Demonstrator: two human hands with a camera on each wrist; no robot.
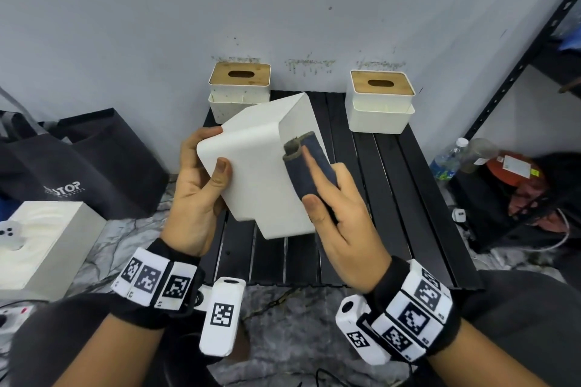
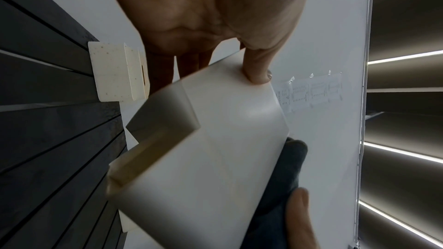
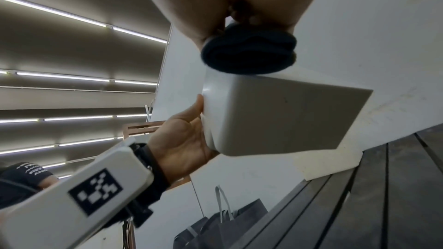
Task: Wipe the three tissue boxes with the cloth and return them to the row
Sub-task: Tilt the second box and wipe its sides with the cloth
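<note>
A white tissue box [image 1: 261,163] [image 2: 215,158] [image 3: 275,115] is held tilted in the air above the black slatted table [image 1: 393,198], its plain underside toward me. My left hand [image 1: 201,185] grips its left edge, thumb on the near face. My right hand [image 1: 327,195] holds a folded dark blue cloth [image 1: 309,163] [image 2: 282,186] [image 3: 249,52] against the box's right side, the thumb pinching its near end. Two more white boxes with wooden lids stand at the back against the wall, one on the left [image 1: 239,91] [image 2: 117,71] and one on the right [image 1: 380,100].
A gap lies between the two standing boxes. Black bags [image 1: 81,163] sit left of the table, and a white box [image 1: 47,239] is at the near left. A black metal rack [image 1: 515,72] with a bottle [image 1: 448,160] and clutter stands on the right.
</note>
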